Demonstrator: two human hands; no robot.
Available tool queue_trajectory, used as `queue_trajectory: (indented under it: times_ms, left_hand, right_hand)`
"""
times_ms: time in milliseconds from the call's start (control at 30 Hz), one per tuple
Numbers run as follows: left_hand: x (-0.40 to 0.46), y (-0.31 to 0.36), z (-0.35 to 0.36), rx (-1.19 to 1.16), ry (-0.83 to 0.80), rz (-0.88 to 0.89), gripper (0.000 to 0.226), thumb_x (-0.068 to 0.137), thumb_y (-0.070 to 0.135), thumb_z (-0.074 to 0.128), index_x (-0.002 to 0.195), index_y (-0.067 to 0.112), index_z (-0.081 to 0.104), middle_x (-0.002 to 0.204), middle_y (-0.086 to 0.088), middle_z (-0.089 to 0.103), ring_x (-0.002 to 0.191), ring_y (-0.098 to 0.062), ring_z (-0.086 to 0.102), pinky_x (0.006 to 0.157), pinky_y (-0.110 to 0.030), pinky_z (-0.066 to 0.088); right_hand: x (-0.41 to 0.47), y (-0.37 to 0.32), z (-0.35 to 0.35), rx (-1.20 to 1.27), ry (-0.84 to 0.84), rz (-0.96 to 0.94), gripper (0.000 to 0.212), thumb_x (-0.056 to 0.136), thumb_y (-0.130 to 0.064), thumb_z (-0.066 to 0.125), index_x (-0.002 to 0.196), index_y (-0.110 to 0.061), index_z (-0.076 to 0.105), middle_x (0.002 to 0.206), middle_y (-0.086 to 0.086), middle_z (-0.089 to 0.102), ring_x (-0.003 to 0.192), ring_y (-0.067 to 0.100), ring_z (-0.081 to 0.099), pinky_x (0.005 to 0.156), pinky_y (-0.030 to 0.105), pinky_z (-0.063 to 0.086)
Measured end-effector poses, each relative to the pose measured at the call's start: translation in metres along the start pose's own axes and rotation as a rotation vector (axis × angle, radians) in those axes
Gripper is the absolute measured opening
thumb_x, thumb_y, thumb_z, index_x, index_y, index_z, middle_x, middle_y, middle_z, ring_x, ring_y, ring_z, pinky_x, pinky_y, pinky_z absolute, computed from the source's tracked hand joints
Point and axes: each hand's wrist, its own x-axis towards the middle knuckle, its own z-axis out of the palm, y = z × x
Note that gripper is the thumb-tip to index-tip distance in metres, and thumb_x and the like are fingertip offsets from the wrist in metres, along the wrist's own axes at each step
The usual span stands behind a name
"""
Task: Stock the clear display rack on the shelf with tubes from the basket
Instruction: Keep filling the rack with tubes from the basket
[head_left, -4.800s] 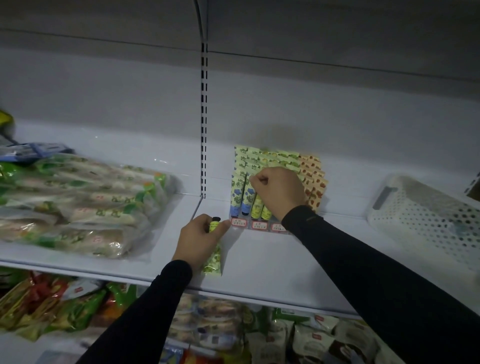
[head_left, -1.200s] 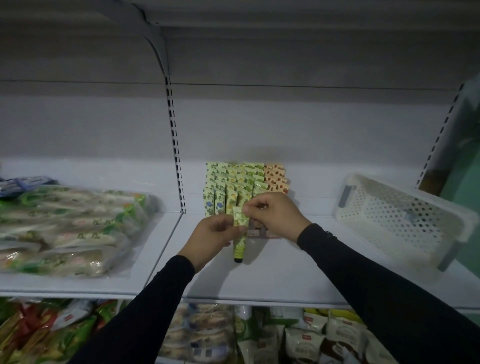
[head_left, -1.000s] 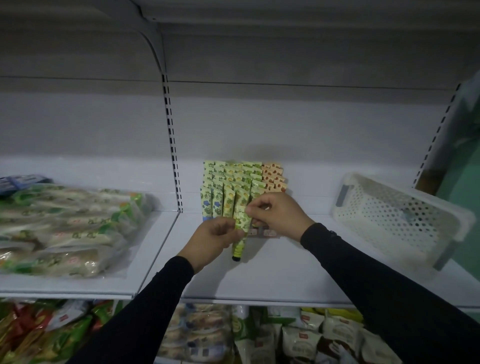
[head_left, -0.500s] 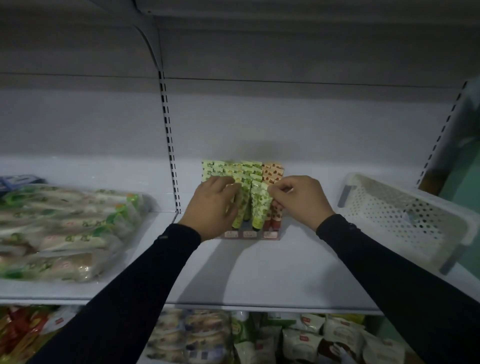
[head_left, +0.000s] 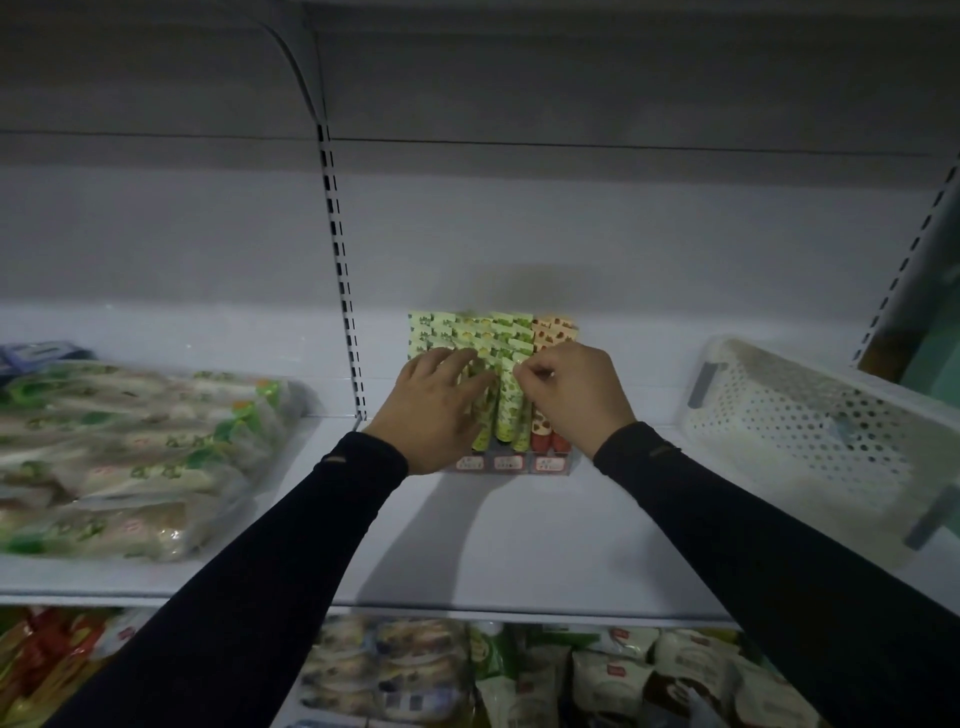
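The clear display rack (head_left: 511, 463) stands at the middle back of the white shelf (head_left: 519, 530), packed with upright rows of green tubes (head_left: 467, 332) and orange tubes (head_left: 553, 330). My left hand (head_left: 434, 410) lies flat against the front green tubes on the rack's left side, fingers spread. My right hand (head_left: 576, 397) pinches the flat top of a green tube (head_left: 509, 410) that stands in the front of a middle row. The white perforated basket (head_left: 810, 421) sits on the shelf to the right; its inside is not visible.
Clear bags of packaged food (head_left: 130, 452) fill the shelf's left section, past the slotted upright (head_left: 340, 280). The shelf below holds more snack packets (head_left: 519, 675). A second slotted upright (head_left: 909, 249) stands at the far right behind the basket.
The green tube held by both hands in front of the rack has gone up into a front row. My left hand now rests flat on the tubes; my right hand still pinches the tube's top.
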Motion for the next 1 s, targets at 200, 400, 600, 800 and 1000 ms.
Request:
queue_trajectory:
  times_ms: [200, 400, 600, 800, 1000]
  left_hand:
    - [-0.001, -0.002, 0.008, -0.091, 0.026, -0.041, 0.068, 0.069, 0.019, 0.048, 0.136, 0.013, 0.056, 0.144, -0.019, 0.048, 0.128, -0.044, 0.044, 0.104, -0.056, 0.039]
    - [0.000, -0.005, 0.014, -0.123, 0.068, -0.017, 0.065, 0.066, 0.016, 0.053, 0.130, 0.009, 0.061, 0.137, -0.023, 0.053, 0.122, -0.047, 0.050, 0.102, -0.057, 0.041]
    - [0.000, -0.006, 0.014, -0.143, 0.072, -0.022, 0.066, 0.067, 0.016, 0.053, 0.132, 0.010, 0.059, 0.141, -0.023, 0.050, 0.126, -0.047, 0.046, 0.105, -0.058, 0.038]
    - [0.000, -0.007, 0.015, -0.155, 0.072, -0.033, 0.067, 0.067, 0.019, 0.054, 0.133, 0.010, 0.058, 0.142, -0.021, 0.050, 0.128, -0.046, 0.045, 0.107, -0.056, 0.037]
    - [-0.001, -0.006, 0.016, -0.167, 0.088, -0.024, 0.067, 0.065, 0.018, 0.054, 0.131, 0.009, 0.060, 0.140, -0.022, 0.052, 0.127, -0.045, 0.048, 0.106, -0.057, 0.038]
  right_hand:
    - [-0.002, 0.002, 0.017, -0.045, -0.006, -0.003, 0.031, 0.094, -0.019, 0.056, 0.071, -0.003, 0.068, 0.074, 0.007, 0.058, 0.070, 0.019, 0.052, 0.063, 0.030, 0.036]
    - [-0.007, 0.002, 0.024, -0.098, 0.017, 0.023, 0.030, 0.097, -0.021, 0.053, 0.078, -0.005, 0.070, 0.079, 0.002, 0.052, 0.070, 0.022, 0.053, 0.064, 0.030, 0.037]
    - [-0.005, 0.001, 0.030, -0.107, 0.126, -0.043, 0.027, 0.094, -0.014, 0.058, 0.070, -0.002, 0.065, 0.075, 0.010, 0.057, 0.063, 0.027, 0.055, 0.057, 0.032, 0.045]
    - [-0.013, 0.009, 0.041, -0.169, 0.212, -0.175, 0.025, 0.086, -0.016, 0.058, 0.062, -0.009, 0.063, 0.066, 0.007, 0.056, 0.047, 0.025, 0.053, 0.037, 0.029, 0.044]
    - [-0.015, 0.012, 0.043, -0.175, 0.274, -0.210, 0.032, 0.089, -0.023, 0.050, 0.063, -0.011, 0.063, 0.066, 0.004, 0.056, 0.048, 0.022, 0.053, 0.036, 0.027, 0.042]
